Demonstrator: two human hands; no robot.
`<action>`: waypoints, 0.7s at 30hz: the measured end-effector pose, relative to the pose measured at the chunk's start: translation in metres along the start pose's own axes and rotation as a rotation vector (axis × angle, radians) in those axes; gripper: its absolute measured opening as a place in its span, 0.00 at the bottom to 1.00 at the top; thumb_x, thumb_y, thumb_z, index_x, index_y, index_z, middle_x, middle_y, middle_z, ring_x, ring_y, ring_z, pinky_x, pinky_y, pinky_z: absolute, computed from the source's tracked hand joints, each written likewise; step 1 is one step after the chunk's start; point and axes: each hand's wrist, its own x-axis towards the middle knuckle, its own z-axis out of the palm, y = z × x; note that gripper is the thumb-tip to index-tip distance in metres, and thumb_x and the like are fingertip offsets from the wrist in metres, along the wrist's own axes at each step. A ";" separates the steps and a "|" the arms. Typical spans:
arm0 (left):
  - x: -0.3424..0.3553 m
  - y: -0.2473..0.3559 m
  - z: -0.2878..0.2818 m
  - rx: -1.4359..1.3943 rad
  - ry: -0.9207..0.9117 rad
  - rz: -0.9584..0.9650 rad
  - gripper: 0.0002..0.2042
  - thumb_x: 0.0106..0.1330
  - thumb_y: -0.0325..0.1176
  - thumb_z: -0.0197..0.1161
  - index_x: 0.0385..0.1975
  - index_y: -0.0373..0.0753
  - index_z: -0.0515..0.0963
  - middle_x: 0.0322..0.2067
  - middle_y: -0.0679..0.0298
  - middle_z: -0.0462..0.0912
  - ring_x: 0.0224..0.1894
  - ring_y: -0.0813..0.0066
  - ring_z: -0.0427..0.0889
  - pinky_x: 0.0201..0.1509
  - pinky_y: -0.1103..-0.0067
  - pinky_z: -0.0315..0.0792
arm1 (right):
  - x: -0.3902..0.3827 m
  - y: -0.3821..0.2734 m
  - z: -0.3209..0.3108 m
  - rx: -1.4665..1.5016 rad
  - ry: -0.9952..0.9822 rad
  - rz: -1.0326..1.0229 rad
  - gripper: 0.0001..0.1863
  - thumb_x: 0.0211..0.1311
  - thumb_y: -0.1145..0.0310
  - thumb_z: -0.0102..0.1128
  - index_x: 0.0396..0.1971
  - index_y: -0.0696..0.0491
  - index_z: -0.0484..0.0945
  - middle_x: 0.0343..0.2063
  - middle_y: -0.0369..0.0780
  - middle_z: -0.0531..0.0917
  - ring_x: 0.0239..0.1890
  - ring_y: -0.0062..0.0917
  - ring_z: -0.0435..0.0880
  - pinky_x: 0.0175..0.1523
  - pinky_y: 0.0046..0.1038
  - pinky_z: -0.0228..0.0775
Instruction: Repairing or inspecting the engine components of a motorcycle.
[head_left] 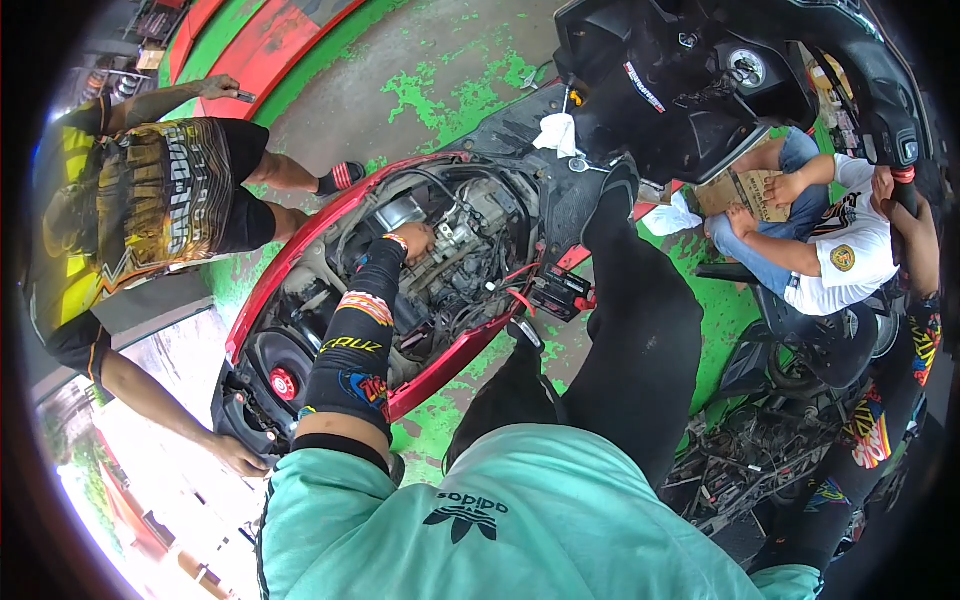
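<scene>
My left hand (412, 240) reaches into the opened body of a red scooter (262, 290). Its fingers are curled against the metal engine (470, 225); whatever they may hold is hidden. Around it lie hoses, wiring and a red cap (284, 384) on the black tank area. Far out to the right, my right hand (908, 222) is closed around the handlebar grip (903, 172) of a black scooter (690, 90). A black battery-like box (560, 292) with red ends sits at the red scooter's edge, beside my foot.
At left, a person (165, 190) in a yellow-and-black shirt has one hand on the red scooter's tail. At right, a seated person (850, 240) in white holds a piece of cardboard (745, 195). A white rag (557, 134) lies ahead. Stripped scooter parts (760, 450) stand at lower right.
</scene>
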 end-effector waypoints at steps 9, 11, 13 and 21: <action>-0.003 0.000 0.001 -0.076 0.002 -0.038 0.14 0.67 0.42 0.53 0.29 0.38 0.76 0.18 0.62 0.77 0.17 0.70 0.76 0.21 0.70 0.71 | 0.016 0.029 -0.010 -0.101 0.021 -0.028 0.30 0.63 0.55 0.62 0.57 0.61 0.71 0.36 0.37 0.81 0.31 0.15 0.78 0.36 0.18 0.68; -0.004 0.002 0.001 0.167 0.101 0.084 0.15 0.67 0.43 0.50 0.33 0.36 0.77 0.21 0.61 0.79 0.19 0.69 0.78 0.23 0.69 0.73 | 0.015 0.025 -0.009 -0.089 0.018 -0.054 0.30 0.63 0.55 0.62 0.57 0.61 0.71 0.35 0.36 0.81 0.30 0.15 0.78 0.35 0.18 0.67; -0.003 0.004 0.002 0.186 0.075 0.077 0.15 0.67 0.43 0.50 0.32 0.36 0.77 0.20 0.61 0.78 0.18 0.70 0.76 0.22 0.70 0.70 | 0.012 0.020 -0.005 -0.076 0.011 -0.080 0.30 0.63 0.55 0.62 0.56 0.61 0.71 0.35 0.36 0.81 0.30 0.15 0.77 0.34 0.17 0.67; -0.002 -0.001 0.000 0.034 0.010 0.013 0.16 0.67 0.43 0.51 0.33 0.35 0.78 0.20 0.60 0.79 0.19 0.68 0.79 0.23 0.69 0.73 | -0.008 -0.016 -0.002 -0.071 -0.067 0.012 0.24 0.62 0.57 0.62 0.49 0.59 0.73 0.27 0.33 0.78 0.19 0.11 0.71 0.24 0.16 0.60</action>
